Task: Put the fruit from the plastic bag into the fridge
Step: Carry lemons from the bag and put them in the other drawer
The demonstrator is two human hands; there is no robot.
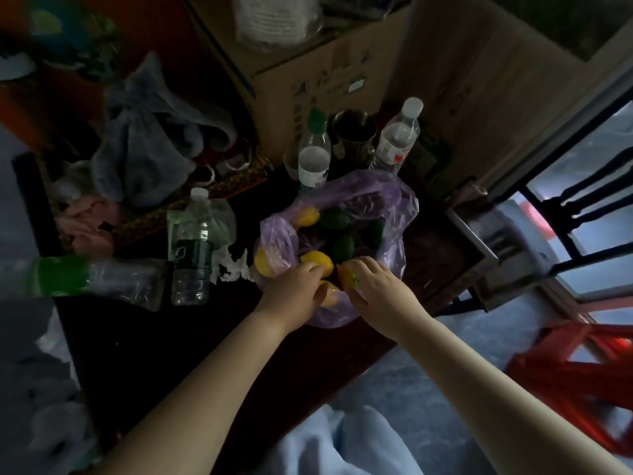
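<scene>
Green-labelled bottle (85,277) lies on its side at far L of dark table (154,337). Behind it: grey plastic bag (147,142), crumpled. Next R: clear water bottle (191,248) w/ dark label, upright, cap on. Cardboard box (308,63) at back, centre. In front of the box, a row: green-capped bottle (313,156), metal cup (354,135), white-capped bottle (397,138), all upright. Purple plastic bag (394,207) sits just in front of them on the table, mouth open, fruit inside: green fruit (337,219) in the middle, yellow ones at L rim & near side. L hand (298,286) reaches into the bag's near edge, fingers curled over yellow fruit (317,262); a 2nd yellow one shows under the palm. R hand (380,286) just beside it, fingers & thumb wrapped round orange fruit (346,279) w/ a green bit on it, inside the bag mouth. Hands nearly touch. Far R, on the floor: red stool (582,365).
</scene>
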